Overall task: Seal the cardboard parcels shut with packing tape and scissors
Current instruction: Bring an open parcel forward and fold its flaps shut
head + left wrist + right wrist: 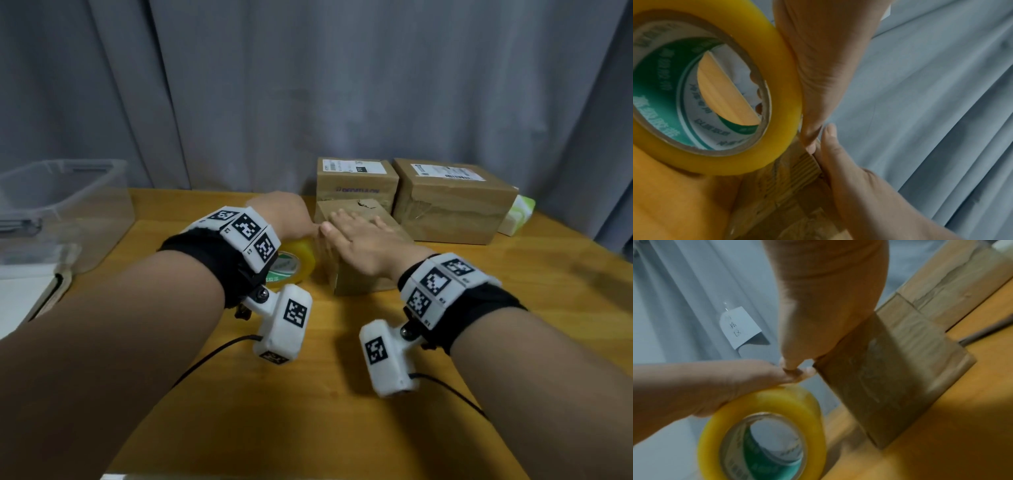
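Note:
A small cardboard parcel [359, 281] stands on the wooden table [342, 411], wrinkled tape showing on its side [890, 378]. My right hand [356, 236] lies flat on its top, fingers straight, thumb at the left edge. My left hand [287, 216] grips the yellow tape roll [298, 260] just left of the parcel, fingers through the core [757, 97]. In the right wrist view the left hand [715, 382] holds the roll [760, 434] upright, and both thumbs meet at the parcel's upper left edge. No scissors are in view.
Two larger taped parcels [356, 181] [452, 205] stand behind against the grey curtain. A green and white packet [517, 216] lies to their right. A clear plastic bin [58, 212] sits at the table's left, with a white notebook [27, 294] in front of it.

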Demonstrator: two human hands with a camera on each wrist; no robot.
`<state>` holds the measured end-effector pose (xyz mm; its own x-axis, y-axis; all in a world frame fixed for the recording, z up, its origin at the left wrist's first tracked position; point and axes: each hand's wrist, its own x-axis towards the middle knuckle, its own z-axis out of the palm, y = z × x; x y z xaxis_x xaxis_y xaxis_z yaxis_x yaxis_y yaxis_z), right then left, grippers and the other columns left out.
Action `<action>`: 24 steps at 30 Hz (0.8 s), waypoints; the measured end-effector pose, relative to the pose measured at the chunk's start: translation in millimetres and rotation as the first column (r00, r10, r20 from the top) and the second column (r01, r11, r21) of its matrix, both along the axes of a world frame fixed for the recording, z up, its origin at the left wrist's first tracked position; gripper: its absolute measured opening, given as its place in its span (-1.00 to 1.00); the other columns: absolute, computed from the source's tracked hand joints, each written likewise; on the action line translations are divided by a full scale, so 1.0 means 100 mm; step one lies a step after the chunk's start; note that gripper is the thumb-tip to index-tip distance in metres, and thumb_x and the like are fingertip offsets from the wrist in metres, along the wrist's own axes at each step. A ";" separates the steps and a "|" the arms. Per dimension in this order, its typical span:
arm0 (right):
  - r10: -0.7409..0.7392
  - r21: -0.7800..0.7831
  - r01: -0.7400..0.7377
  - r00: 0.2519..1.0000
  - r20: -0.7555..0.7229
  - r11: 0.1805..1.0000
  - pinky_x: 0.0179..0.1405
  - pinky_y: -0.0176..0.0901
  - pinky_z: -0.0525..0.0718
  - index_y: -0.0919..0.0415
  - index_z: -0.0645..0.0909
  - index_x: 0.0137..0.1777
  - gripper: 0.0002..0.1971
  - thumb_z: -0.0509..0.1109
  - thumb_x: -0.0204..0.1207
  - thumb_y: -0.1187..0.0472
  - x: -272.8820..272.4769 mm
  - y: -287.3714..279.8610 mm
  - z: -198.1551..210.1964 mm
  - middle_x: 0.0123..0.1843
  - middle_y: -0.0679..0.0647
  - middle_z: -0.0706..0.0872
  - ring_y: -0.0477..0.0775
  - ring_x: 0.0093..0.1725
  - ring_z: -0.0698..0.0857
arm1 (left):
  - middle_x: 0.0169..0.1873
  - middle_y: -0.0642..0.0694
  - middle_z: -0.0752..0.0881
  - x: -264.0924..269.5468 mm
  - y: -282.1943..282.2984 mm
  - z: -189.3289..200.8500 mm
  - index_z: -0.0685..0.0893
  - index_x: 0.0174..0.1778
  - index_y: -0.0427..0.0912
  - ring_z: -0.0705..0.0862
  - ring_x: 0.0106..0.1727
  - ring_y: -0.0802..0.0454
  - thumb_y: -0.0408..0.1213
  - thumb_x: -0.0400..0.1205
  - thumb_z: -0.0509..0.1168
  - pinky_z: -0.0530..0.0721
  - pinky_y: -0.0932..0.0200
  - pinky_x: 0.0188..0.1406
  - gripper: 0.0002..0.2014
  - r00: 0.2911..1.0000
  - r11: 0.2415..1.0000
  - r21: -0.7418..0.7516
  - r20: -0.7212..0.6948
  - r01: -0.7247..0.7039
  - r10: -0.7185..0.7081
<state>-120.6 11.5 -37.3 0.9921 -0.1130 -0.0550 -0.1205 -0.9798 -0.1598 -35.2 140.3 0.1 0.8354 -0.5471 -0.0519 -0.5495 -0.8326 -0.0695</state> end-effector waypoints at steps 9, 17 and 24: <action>-0.242 -0.244 0.233 0.970 -0.008 0.941 0.60 0.30 -0.37 0.13 -0.24 0.70 -0.28 -0.41 0.64 -0.27 -0.12 -0.34 0.19 0.72 0.06 -0.26 0.09 0.69 -0.25 | -0.37 0.01 0.50 0.00 0.00 -0.06 0.47 -0.34 -0.10 0.56 -0.13 -0.03 0.43 0.48 0.17 0.48 0.07 -0.16 -0.42 0.999 0.996 -0.084 -0.038 -0.011 0.008; -0.161 -0.023 0.162 0.987 0.025 0.987 0.66 0.16 -0.16 0.09 -0.05 0.71 -0.39 -0.24 0.73 -0.15 0.12 0.11 -0.02 0.74 0.02 -0.04 0.02 0.71 -0.07 | -0.24 -0.10 0.61 0.01 0.21 -0.05 0.60 -0.27 -0.14 0.63 -0.08 -0.12 -0.02 0.58 0.31 0.56 0.06 -0.12 -0.75 0.972 0.871 -0.432 0.091 0.233 -0.214; -0.169 -0.053 0.169 0.986 0.003 0.984 0.66 0.12 -0.16 0.09 -0.10 0.72 -0.43 -0.22 0.74 -0.07 0.10 0.13 0.01 0.74 0.00 -0.09 -0.01 0.71 -0.10 | 0.26 -0.14 0.48 -0.05 0.71 -0.19 0.32 0.56 0.16 0.51 0.29 -0.10 0.16 0.52 0.34 0.49 0.04 0.28 -0.32 0.938 0.894 -0.287 0.070 0.345 -0.339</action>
<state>-110.3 24.5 -36.7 0.9583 -0.2822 -0.0459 -0.2856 -0.9522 -0.1083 -39.9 211.1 -18.9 0.5933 -0.7876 0.1663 -0.8049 -0.5781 0.1338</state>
